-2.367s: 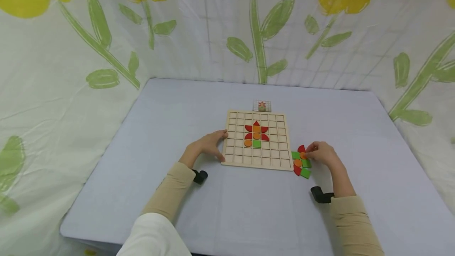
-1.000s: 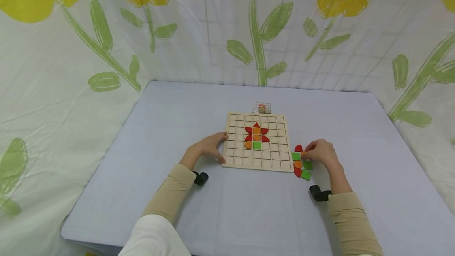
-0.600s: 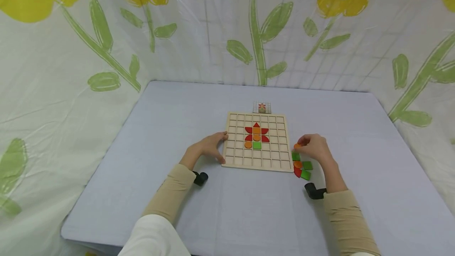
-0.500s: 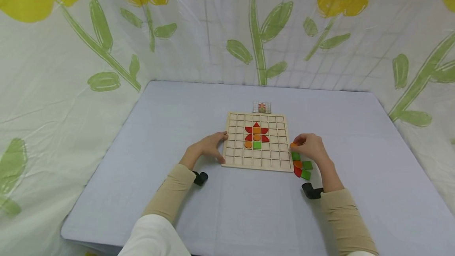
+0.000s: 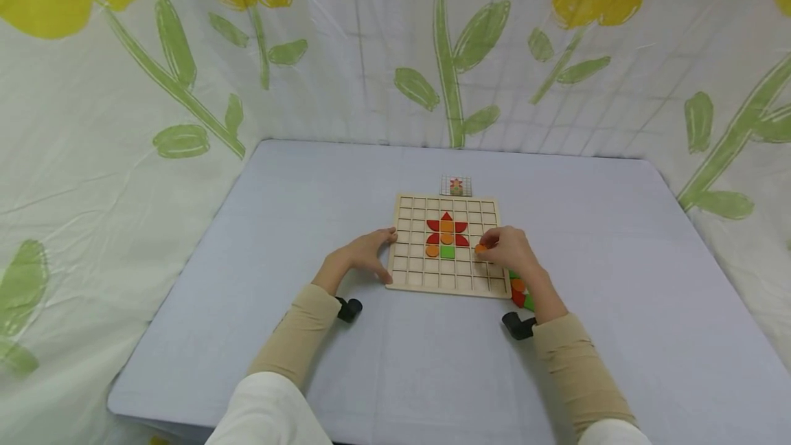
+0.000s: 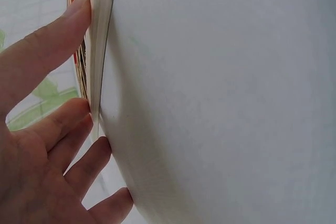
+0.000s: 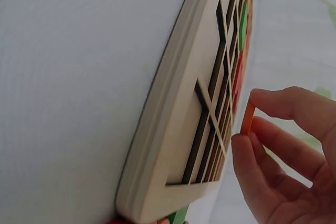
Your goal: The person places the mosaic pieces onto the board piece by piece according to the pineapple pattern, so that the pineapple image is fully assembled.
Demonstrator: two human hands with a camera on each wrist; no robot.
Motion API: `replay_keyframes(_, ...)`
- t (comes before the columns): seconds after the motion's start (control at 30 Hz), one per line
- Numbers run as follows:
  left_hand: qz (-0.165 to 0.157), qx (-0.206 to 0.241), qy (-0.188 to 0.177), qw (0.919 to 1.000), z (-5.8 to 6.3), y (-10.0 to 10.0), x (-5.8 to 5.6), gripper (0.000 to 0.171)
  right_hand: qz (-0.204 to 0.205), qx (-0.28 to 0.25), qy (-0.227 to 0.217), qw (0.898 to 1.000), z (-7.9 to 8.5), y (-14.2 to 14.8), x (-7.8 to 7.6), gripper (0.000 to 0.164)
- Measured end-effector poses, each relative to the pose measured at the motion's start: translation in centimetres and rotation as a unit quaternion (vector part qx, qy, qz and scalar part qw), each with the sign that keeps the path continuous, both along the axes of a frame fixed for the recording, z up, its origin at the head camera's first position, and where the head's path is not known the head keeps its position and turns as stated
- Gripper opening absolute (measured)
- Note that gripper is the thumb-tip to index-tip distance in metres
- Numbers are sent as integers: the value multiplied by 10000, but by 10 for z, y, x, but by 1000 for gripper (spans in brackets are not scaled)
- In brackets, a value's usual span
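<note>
A wooden grid board (image 5: 432, 279) lies mid-table with a flower-like pattern of red, orange and green pieces in its squares. My right hand (image 5: 514, 251) is over the board's right part and pinches an orange disc (image 7: 248, 117) between thumb and fingertips, held on edge in the right wrist view. My left hand (image 5: 364, 253) touches the board's left edge with thumb and fingers spread along it, as the left wrist view also shows. On the board, another orange disc (image 5: 432, 251) sits beside a green square (image 5: 448, 252).
A small pattern card (image 5: 456, 186) lies just behind the board. Loose pieces, among them an orange disc (image 5: 518, 286) and a red piece (image 5: 518, 299), lie at the board's right edge, partly hidden by my right arm. A flower-painted curtain (image 5: 346, 74) hangs behind the table.
My right hand has picked up the orange disc from the loose pieces and carried it left, over the board. My left hand stays at the board's left edge.
</note>
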State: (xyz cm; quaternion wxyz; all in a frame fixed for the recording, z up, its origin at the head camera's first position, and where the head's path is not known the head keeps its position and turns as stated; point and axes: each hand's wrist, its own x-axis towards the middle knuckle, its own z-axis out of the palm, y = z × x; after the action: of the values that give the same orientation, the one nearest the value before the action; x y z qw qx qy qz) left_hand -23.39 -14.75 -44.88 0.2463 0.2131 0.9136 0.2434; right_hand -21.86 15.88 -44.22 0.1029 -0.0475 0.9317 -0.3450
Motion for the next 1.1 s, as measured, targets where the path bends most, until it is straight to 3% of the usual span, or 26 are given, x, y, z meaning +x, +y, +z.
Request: replay_keyframes(1.1, 44, 4, -9, 10000, 3, 2, 1, 91, 348, 238, 43, 9991, -3, -30, -6, 23)
